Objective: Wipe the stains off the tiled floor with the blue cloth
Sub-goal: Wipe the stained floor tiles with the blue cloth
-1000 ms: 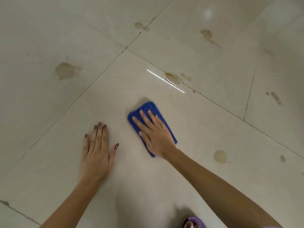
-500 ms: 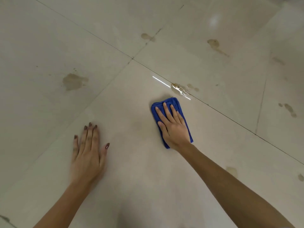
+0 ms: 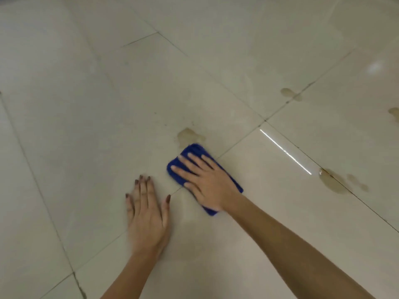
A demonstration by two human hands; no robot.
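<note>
Since a moment ago, the right hand (image 3: 208, 186), flat on the folded blue cloth (image 3: 192, 153), has slid it leftward up to a brownish stain (image 3: 190, 135) just beyond its far end on the glossy tiled floor (image 3: 86, 126). Cloth's long axis points there. Left hand (image 3: 148, 214) rests spread, empty, beside.

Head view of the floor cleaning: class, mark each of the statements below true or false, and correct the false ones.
1. The right hand presses flat on the blue cloth. True.
2. The left hand holds a second cloth. False: it lies flat on the bare tiled floor, holding nothing.
3. A brown stain lies just beyond the cloth's far edge. True.
4. The cloth is crumpled into a ball. False: it lies flat as a folded pad under the fingers.
5. All stains are wiped away. False: more remain, such as the stain on the grout line to the right.
</note>
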